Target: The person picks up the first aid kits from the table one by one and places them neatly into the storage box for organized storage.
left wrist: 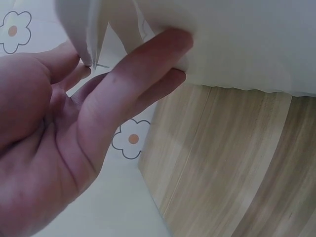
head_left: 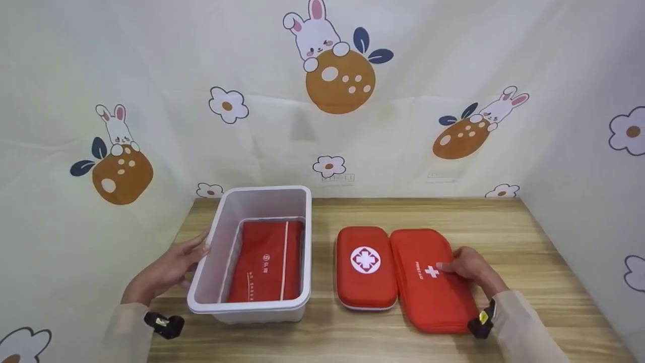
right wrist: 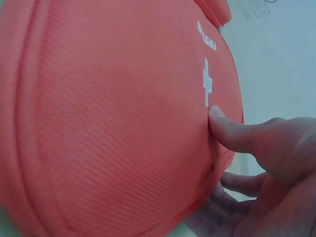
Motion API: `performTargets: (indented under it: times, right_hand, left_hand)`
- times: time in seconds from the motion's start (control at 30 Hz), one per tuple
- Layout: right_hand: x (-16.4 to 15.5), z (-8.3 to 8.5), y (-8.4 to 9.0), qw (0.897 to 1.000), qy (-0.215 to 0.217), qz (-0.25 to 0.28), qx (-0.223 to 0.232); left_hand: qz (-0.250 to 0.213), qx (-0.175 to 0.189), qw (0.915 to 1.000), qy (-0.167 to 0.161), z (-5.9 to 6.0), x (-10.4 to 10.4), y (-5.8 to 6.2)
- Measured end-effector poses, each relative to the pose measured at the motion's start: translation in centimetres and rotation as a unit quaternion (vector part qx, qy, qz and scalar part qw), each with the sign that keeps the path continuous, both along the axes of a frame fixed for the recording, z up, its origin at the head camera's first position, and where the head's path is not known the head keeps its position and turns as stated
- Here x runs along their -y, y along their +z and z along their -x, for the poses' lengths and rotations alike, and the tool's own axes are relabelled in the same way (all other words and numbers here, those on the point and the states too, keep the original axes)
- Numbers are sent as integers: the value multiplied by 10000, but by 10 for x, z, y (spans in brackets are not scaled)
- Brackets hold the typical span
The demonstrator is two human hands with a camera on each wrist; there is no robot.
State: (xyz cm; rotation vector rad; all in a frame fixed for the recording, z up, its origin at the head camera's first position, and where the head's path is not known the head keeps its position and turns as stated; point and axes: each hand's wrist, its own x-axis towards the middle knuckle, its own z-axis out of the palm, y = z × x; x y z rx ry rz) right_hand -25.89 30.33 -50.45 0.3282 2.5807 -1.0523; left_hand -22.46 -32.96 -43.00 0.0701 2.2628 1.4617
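A white plastic bin (head_left: 220, 242) stands left of centre on the wooden table (head_left: 529, 282), with a flat red pouch (head_left: 267, 262) lying inside it. My left hand (head_left: 194, 252) rests straight fingers against the bin's left wall. The left wrist view shows that hand (left wrist: 123, 69) touching the bin (left wrist: 247, 44) just under its rim. To the right lie two red first-aid cases side by side: a shorter case (head_left: 365, 267) with a round cross emblem and a longer case (head_left: 428, 292). My right hand (head_left: 453, 262) grips the longer case (right wrist: 108, 123), thumb (right wrist: 232, 131) on top beside the white cross, fingers curled under its right edge.
Cloth printed with rabbits and flowers (head_left: 332, 75) closes in the back and both sides of the table. Bare wood shows behind the cases, along the front edge and at the right (head_left: 554, 312).
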Motion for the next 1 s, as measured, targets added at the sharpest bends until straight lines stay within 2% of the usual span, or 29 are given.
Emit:
performTargets:
  times: [0.17,0.33,0.63,0.8,1.0]
  right_hand:
    - [-1,0,-1,9998,-118,162,-29]
    - [-2,1,-1,9999,-130,71,-83]
    - [-4,0,3,9993,-254,123,-244]
    - [-6,0,7,9986,-408,290,-149]
    - [-6,-1,13,9980,-356,496,-136]
  left_hand:
    - [-108,-9,9999,-63,0,1,-1]
    - [-122,-1,9999,-69,0,1,-1]
    - [27,36,10000,45,-1,-2,1]
    - [83,28,9999,63,-1,-2,1]
    - [201,36,9997,127,-1,-2,3]
